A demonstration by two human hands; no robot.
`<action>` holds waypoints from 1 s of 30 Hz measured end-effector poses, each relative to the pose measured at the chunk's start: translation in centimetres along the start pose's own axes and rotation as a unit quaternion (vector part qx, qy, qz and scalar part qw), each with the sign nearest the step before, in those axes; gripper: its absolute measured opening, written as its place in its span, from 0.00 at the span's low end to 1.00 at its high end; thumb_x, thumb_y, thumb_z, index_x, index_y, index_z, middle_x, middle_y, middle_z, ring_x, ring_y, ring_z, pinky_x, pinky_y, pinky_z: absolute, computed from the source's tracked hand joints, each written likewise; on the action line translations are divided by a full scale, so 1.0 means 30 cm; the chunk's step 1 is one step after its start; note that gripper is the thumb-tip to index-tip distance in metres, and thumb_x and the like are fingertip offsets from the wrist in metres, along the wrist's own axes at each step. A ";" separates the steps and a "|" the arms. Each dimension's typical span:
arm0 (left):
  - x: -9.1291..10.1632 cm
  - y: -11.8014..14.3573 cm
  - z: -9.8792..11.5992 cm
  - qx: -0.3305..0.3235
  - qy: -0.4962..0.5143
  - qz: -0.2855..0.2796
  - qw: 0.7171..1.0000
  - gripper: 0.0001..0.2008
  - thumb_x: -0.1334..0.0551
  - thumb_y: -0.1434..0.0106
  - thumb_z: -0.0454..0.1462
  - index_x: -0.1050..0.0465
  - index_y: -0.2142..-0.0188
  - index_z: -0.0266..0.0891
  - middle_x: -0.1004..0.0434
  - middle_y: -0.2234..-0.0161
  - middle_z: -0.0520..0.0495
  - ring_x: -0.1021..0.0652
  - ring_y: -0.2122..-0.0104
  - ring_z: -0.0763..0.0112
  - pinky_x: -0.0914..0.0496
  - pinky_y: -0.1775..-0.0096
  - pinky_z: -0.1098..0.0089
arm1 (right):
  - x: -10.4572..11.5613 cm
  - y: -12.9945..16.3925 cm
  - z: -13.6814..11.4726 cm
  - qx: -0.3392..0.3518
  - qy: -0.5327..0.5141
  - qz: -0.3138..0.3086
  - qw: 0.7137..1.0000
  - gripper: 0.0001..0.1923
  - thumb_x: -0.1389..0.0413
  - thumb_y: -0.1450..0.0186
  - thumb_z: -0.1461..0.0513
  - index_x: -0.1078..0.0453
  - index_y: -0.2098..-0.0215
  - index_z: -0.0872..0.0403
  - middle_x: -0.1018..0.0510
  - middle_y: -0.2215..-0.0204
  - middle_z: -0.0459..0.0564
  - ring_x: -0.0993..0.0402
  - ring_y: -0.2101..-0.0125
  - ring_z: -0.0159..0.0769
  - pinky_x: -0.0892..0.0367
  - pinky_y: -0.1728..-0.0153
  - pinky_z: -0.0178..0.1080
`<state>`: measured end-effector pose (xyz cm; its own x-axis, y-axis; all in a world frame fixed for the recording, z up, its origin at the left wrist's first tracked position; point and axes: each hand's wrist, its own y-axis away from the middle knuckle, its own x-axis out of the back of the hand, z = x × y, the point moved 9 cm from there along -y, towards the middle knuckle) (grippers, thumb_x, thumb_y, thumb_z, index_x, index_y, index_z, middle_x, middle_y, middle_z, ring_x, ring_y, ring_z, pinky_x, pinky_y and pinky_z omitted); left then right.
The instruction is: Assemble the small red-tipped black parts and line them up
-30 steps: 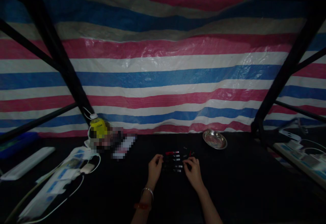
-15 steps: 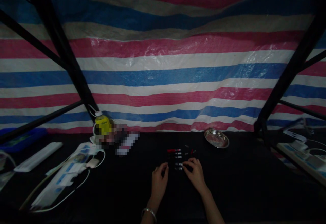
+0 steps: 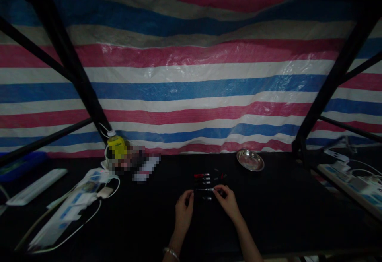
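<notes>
Two hands hold pen between fingertips.

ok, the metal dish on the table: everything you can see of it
The metal dish is a shallow round bowl, silvery and shiny like steel, with a raised rim catching the light. It sits flat and upright on the dark table, near the striped tarp's bottom edge, beyond and right of the right hand. It looks empty, though the dim light makes that uncertain. Neither hand touches it, and nothing else does but the table.
</notes>
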<state>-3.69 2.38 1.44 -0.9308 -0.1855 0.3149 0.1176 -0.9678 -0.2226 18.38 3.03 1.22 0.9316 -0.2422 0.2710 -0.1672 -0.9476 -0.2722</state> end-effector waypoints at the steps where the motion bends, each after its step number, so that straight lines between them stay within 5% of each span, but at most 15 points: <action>1: 0.002 -0.001 -0.001 0.002 0.003 0.003 1.000 0.17 0.44 0.42 0.48 0.26 0.64 0.39 0.22 0.65 0.44 0.23 0.64 0.62 0.30 0.59 0.63 | 0.001 -0.001 0.012 -0.021 -0.038 0.004 0.999 0.14 0.42 0.45 0.52 0.26 0.70 0.54 0.23 0.74 0.49 0.32 0.74 0.35 0.37 0.68 0.38; 5: 0.011 -0.001 0.003 0.010 0.009 0.015 1.000 0.19 0.44 0.43 0.51 0.26 0.65 0.38 0.22 0.66 0.44 0.23 0.64 0.61 0.30 0.60 0.63 | 0.001 -0.004 0.067 -0.112 -0.227 0.026 0.967 0.16 0.38 0.49 0.53 0.27 0.69 0.56 0.22 0.76 0.49 0.30 0.75 0.34 0.38 0.74 0.35; 12: 0.030 -0.003 0.023 0.042 0.059 0.025 0.997 0.23 0.42 0.46 0.54 0.27 0.65 0.37 0.22 0.67 0.44 0.23 0.65 0.61 0.28 0.62 0.64 | 0.012 0.004 0.192 -0.241 -0.482 0.108 0.835 0.12 0.34 0.55 0.59 0.26 0.73 0.53 0.21 0.75 0.48 0.26 0.75 0.34 0.30 0.73 0.36; 17: 0.020 -0.044 0.091 0.043 0.121 0.013 0.992 0.25 0.39 0.49 0.54 0.27 0.63 0.36 0.22 0.67 0.44 0.23 0.66 0.63 0.28 0.63 0.66 | -0.019 0.004 0.180 -0.251 -0.495 0.065 0.829 0.09 0.35 0.52 0.61 0.26 0.71 0.55 0.21 0.73 0.50 0.25 0.74 0.33 0.29 0.72 0.35; 24: -0.108 -0.109 0.211 0.030 0.194 -0.105 0.975 0.24 0.36 0.50 0.48 0.28 0.57 0.37 0.22 0.65 0.45 0.22 0.69 0.68 0.27 0.65 0.67 | -0.063 0.026 0.136 -0.272 -0.464 0.016 0.843 0.14 0.33 0.54 0.62 0.25 0.70 0.57 0.20 0.72 0.51 0.25 0.74 0.31 0.31 0.72 0.32; 30: -0.126 -0.105 0.152 0.043 0.142 -0.143 0.979 0.18 0.35 0.53 0.47 0.24 0.67 0.36 0.21 0.72 0.45 0.22 0.70 0.65 0.28 0.65 0.67 | -0.053 0.025 0.104 -0.254 -0.432 -0.003 0.865 0.14 0.34 0.53 0.59 0.24 0.69 0.57 0.21 0.74 0.50 0.28 0.76 0.30 0.34 0.74 0.32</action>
<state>1.02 5.35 5.15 -0.9869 0.1390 0.0818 -0.1455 -0.9860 -0.0811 17.78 3.36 -2.32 0.7895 -0.1983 -0.5808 -0.0766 -0.9708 0.2272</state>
